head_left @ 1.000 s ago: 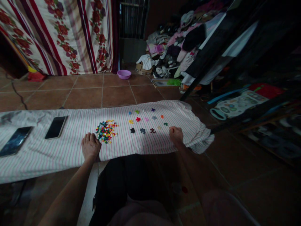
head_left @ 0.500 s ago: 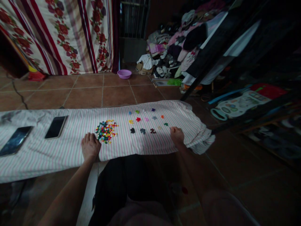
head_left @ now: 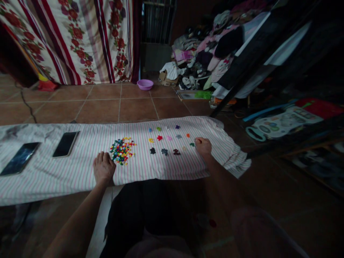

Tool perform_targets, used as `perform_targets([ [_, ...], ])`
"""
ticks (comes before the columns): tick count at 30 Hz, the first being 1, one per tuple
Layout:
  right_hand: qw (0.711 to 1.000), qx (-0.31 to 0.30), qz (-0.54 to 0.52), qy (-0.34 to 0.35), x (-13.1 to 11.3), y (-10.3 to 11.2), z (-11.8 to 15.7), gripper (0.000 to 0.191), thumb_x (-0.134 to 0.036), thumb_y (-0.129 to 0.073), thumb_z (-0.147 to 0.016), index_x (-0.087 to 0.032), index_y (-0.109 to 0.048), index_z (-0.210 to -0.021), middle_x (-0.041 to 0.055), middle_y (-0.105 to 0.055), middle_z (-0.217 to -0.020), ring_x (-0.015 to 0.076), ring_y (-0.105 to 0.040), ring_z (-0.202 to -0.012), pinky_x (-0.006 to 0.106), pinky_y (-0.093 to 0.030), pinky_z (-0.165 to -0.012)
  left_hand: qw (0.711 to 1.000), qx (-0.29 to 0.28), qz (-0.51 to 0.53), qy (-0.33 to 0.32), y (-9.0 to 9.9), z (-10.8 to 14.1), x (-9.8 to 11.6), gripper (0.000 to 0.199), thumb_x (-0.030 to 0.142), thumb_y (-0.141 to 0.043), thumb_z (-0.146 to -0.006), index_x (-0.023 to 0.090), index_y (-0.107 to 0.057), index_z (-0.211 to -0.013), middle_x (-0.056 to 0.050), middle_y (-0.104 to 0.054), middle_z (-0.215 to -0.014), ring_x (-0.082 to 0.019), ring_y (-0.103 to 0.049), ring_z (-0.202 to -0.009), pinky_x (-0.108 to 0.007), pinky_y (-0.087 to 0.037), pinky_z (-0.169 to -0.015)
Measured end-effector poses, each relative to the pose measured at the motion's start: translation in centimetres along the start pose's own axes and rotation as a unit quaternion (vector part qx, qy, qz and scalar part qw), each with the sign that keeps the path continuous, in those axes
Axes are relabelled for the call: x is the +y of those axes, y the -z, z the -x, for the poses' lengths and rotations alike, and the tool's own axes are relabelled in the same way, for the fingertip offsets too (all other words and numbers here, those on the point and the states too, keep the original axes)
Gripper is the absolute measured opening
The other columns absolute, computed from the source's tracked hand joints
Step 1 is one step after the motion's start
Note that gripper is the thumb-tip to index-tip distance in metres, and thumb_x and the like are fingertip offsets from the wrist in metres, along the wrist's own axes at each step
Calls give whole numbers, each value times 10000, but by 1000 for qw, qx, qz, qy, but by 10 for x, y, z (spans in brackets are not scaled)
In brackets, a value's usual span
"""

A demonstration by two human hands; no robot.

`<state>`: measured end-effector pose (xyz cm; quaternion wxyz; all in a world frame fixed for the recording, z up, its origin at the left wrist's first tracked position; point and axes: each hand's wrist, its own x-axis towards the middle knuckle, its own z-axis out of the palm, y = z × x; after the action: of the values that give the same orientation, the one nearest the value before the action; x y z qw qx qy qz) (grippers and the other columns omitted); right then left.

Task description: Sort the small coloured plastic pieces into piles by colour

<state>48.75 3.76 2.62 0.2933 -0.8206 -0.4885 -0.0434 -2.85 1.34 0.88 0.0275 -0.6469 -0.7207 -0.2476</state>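
Note:
A mixed heap of small coloured pieces, too small to name exactly, lies on the striped cloth. My left hand rests flat on the cloth, open, at the near left edge of that heap. To the right, similar pieces sit in little groups by colour: black, dark grey, dark brown, red, yellow and others. My right hand is closed beside the small green group. Whatever its fingers pinch, if anything, cannot be made out.
Two phones lie on the cloth at left. Beyond the covered surface are a tiled floor, a purple basin, a floral curtain and a heap of clothes. A dark slanting post stands at right.
My right hand has moved slightly away from me, closer to the green group, still closed. My left hand stays by the heap. The view has shifted a little.

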Motion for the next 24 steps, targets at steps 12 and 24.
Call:
perform_targets([
  [12,997,-48,-32,-41,-16,-23,-26,273,-139,-500,-738,-178,-762,-807,68,-728,-784,193,-628,-777,303,-482,-794,1000,-4,-9,-5,3,-1,2,371,247,-363,-906,121,-598,-1164,-202,-579,-1335,-304,-482,-1318,-488,-337,-1115],
  [24,993,-62,-84,-56,-7,-40,-30,254,-143,-572,-750,-159,-746,-935,77,-754,-891,200,-697,-843,298,-537,-803,1000,0,5,-1,1,0,2,361,227,-399,-879,143,-596,-1170,-188,-571,-1343,-300,-466,-1326,-489,-320,-1124],
])
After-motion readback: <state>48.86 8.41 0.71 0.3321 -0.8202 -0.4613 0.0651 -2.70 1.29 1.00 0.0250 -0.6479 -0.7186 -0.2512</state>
